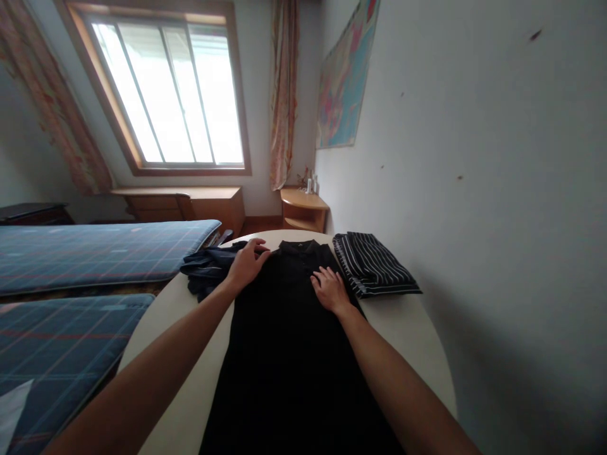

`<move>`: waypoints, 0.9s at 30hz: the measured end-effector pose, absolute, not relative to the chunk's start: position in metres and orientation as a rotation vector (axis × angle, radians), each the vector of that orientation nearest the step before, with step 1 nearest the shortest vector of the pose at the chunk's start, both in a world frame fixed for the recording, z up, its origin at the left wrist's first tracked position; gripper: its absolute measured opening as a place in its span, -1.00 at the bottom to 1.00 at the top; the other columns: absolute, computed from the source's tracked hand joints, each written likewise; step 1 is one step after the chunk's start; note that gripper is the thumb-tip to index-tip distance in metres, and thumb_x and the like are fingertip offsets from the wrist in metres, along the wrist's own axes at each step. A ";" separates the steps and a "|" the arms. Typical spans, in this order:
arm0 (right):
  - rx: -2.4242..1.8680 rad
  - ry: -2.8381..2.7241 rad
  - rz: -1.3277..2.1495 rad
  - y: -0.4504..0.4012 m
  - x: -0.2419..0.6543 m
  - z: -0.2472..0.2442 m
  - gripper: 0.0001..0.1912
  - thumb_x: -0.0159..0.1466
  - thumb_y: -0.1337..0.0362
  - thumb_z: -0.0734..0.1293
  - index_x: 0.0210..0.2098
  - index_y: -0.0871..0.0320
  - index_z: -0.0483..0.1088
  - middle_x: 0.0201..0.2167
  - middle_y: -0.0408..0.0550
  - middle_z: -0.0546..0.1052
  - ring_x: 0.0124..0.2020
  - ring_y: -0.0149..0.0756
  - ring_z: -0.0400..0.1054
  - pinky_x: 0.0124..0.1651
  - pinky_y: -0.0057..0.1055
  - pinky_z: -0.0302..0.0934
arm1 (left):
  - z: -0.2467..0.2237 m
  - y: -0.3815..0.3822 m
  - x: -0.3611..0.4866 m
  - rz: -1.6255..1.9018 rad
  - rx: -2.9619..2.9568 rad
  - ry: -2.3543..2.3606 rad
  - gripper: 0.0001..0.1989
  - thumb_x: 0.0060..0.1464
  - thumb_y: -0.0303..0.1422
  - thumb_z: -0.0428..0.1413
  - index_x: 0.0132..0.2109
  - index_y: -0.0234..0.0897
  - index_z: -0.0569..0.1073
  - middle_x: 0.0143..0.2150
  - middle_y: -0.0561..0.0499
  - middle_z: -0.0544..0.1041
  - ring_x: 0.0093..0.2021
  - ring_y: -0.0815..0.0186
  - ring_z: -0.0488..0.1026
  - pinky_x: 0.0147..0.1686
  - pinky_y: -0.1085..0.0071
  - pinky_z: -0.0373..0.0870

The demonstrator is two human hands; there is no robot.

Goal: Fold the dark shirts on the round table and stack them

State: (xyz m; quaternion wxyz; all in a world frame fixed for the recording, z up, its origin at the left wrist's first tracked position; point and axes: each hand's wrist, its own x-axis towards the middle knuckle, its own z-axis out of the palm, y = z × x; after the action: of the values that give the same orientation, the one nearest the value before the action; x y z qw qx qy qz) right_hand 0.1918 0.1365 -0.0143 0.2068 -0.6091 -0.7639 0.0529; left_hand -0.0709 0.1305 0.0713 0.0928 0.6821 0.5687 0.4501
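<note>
A black collared shirt (294, 341) lies spread out on a round pale table (183, 354), its collar at the far side. My left hand (247, 264) rests at the shirt's left shoulder edge, fingers stretched out and thumb apart. On the right chest of the shirt my right hand (329, 287) lies flat, its fingers spread. Beside my left hand is a crumpled dark navy garment (208, 268). To the right of the shirt sits a folded black cloth with white stripes (374, 265). The shirt's lower end runs out of view at the bottom.
Two plaid-covered mattresses (104, 253) lie left of the table, with a white item (14, 411) on the nearer one. A bare wall (497, 221) rises close on the right. Behind stand a wooden desk (213, 202) and a corner shelf (303, 200) under a window.
</note>
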 end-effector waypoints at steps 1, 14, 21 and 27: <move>-1.697 -2.130 0.145 0.137 0.192 -0.014 -0.48 0.45 0.06 0.03 0.22 0.15 0.36 0.34 0.02 0.25 0.40 -0.10 -0.02 0.40 -0.10 -0.24 | 0.066 0.126 -0.064 1.282 2.047 1.664 -0.70 0.20 -0.24 0.10 0.04 -0.23 0.40 -0.15 -0.03 0.62 -0.29 0.25 0.56 -0.19 0.36 0.42; -1.822 -2.085 0.010 0.147 0.166 0.012 -0.51 0.42 0.00 0.09 -0.03 0.18 0.48 0.04 0.16 0.51 0.14 -0.04 0.27 0.18 -0.14 0.06 | -0.007 0.086 -0.080 0.879 2.248 2.071 -0.71 0.23 -0.37 0.01 0.08 -0.25 0.40 0.08 -0.14 0.47 0.08 0.06 0.40 0.06 0.22 0.37; -1.795 -2.037 0.399 0.189 0.102 0.059 -0.35 0.35 -0.23 0.02 -0.09 0.12 0.48 -0.06 0.13 0.57 0.04 0.01 0.40 0.11 -0.10 0.15 | -0.005 0.086 -0.080 0.856 2.205 2.078 -0.71 0.22 -0.39 0.03 0.08 -0.22 0.40 0.09 -0.13 0.46 0.07 0.09 0.40 0.07 0.23 0.36; -1.749 -2.035 0.658 0.223 0.058 0.050 -0.27 0.20 -0.10 0.33 0.22 0.22 0.28 0.11 0.26 0.48 0.12 0.07 0.37 0.11 -0.14 0.22 | -0.007 0.084 -0.077 0.892 2.201 2.022 -0.72 0.21 -0.39 0.05 0.07 -0.23 0.39 0.09 -0.13 0.45 0.09 0.08 0.39 0.09 0.22 0.35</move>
State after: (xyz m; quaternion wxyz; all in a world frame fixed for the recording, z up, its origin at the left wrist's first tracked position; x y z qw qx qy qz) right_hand 0.0584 0.2229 0.0502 0.1885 -0.6217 -0.7233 0.2339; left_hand -0.0768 0.0843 -0.0066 0.0112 0.7056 0.6482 0.2860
